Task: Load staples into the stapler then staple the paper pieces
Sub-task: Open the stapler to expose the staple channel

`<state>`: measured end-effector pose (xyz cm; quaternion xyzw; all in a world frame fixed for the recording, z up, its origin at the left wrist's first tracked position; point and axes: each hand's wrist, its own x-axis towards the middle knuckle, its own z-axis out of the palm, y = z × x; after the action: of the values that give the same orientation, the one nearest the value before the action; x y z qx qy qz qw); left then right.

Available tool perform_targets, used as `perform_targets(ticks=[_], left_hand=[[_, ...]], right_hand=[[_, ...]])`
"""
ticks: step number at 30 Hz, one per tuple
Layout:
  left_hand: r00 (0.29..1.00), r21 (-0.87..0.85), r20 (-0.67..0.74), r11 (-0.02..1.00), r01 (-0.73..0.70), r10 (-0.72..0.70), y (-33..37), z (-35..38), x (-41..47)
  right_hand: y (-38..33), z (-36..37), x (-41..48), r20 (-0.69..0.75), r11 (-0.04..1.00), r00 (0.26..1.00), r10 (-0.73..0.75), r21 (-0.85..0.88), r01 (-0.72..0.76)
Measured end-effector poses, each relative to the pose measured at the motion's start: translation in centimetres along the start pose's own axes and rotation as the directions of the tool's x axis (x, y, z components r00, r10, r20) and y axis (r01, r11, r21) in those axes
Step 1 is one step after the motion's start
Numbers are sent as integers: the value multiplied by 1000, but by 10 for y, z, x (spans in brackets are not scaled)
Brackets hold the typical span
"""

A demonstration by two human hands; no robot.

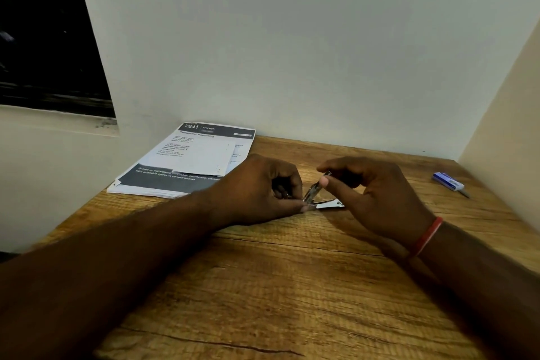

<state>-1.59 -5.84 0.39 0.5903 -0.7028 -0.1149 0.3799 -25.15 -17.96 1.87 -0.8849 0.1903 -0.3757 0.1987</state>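
Observation:
A small metal stapler [321, 199] lies hinged wide apart on the wooden table [277, 286], its base flat and its upper arm tilted up. My left hand [263, 187] grips the hinge end, fingers curled round it. My right hand [371, 190] pinches the raised upper arm between thumb and forefinger. A stack of printed paper sheets [187, 161] lies at the back left, a smaller white sheet on top. A blue staple box [447, 181] rests at the right, a strip of staples sticking out of it.
A white wall stands just behind the table, and a beige partition [502, 140] closes the right side. A dark window [43, 32] with a sill is at upper left. The table's left edge runs diagonally beside my left forearm.

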Motion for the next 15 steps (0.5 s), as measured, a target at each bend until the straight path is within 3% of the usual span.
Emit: perform_targets(ticks=[7,15], left_hand=[[996,-64,-38,995,75,-78,1,2,0],[979,-192,-25,962,196,-205,-2,5,6]], right_hand=[[5,-2,2,27,961,977,211,176,-212],[-1,-4,0,-57,960,985,163,241,-145]])
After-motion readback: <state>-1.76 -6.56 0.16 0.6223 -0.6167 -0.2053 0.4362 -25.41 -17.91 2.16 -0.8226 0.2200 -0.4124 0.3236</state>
